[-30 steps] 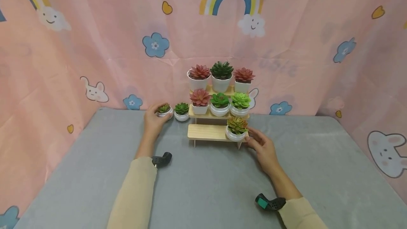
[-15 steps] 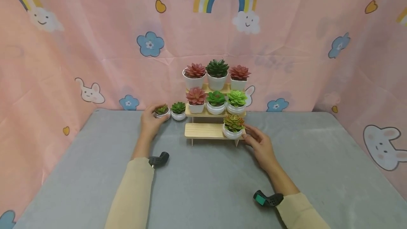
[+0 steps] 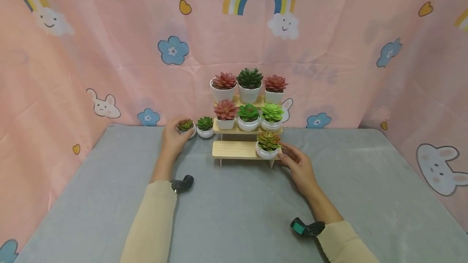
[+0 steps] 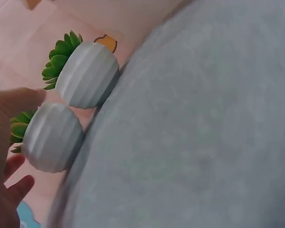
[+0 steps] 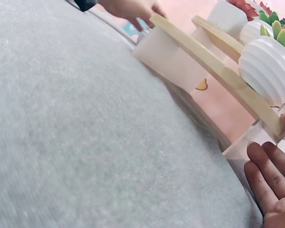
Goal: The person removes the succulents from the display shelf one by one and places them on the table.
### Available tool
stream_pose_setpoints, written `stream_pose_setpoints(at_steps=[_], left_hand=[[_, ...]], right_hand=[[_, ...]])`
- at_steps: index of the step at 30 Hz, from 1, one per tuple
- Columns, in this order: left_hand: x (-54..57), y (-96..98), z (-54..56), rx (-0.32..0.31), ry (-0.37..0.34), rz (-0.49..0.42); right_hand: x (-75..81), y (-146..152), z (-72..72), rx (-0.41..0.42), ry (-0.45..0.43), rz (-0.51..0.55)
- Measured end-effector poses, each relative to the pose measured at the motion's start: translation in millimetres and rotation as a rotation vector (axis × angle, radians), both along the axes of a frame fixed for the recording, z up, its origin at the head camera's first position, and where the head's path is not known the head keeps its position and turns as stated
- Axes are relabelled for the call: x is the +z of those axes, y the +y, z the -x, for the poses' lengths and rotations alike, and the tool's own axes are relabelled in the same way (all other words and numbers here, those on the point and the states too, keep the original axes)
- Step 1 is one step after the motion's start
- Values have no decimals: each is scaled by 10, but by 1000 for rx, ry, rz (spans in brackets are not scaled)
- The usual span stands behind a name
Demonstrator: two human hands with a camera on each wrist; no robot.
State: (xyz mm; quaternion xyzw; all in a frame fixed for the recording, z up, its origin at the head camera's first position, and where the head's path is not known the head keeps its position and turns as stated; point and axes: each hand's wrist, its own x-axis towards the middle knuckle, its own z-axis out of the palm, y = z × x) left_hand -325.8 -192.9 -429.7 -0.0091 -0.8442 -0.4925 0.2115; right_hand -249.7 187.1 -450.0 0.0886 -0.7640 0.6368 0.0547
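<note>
My left hand (image 3: 173,139) holds a small potted succulent (image 3: 185,127) on the table, left of the stand. In the left wrist view its ribbed white pot (image 4: 53,137) sits between thumb and fingers. Close beside it stands another green succulent (image 3: 205,127). My right hand (image 3: 300,167) holds the right end of the lowest step of a three-step wooden plant stand (image 3: 234,150); in the right wrist view the thumb is at the board's end and several fingers (image 5: 266,171) extend below it. A yellow-green succulent with reddish tips (image 3: 268,143) stands on that step, right by this hand.
The top step carries two red succulents (image 3: 224,86) around a dark green one (image 3: 250,84). On the middle step are a pinkish-red one (image 3: 225,113) and two green ones (image 3: 248,117). A pink printed curtain (image 3: 139,44) hangs behind the grey table (image 3: 226,214).
The head view has shifted slightly, moving the whole scene a little left. Both hands keep their places at the small succulent and the stand's end.
</note>
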Motion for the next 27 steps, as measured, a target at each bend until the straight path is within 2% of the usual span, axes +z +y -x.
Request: stream_pose_setpoints(at_steps=[4, 8, 10, 14, 18, 20, 23, 27], left_hand=[[157, 30, -41, 43, 57, 26], [416, 101, -116, 78, 148, 15], [562, 156, -162, 69, 190, 11], [843, 294, -276, 3, 232, -29], [1105, 432, -460, -64, 245, -75], [1207, 500, -551, -93, 245, -69], [1309, 602, -657, -150, 245, -53], [1356, 747, -735, -253, 271, -49]], right_hand=[[-5, 4, 6, -4, -2, 2], [-4, 1, 14, 2, 0, 12], [-3, 1, 15, 5, 2, 19], [-5, 5, 13, 2, -3, 26], [-7, 6, 20, 1, -9, 23], [-8, 9, 19, 1, -13, 25], [-8, 10, 19, -1, -19, 28], [-10, 9, 23, -9, -29, 33]])
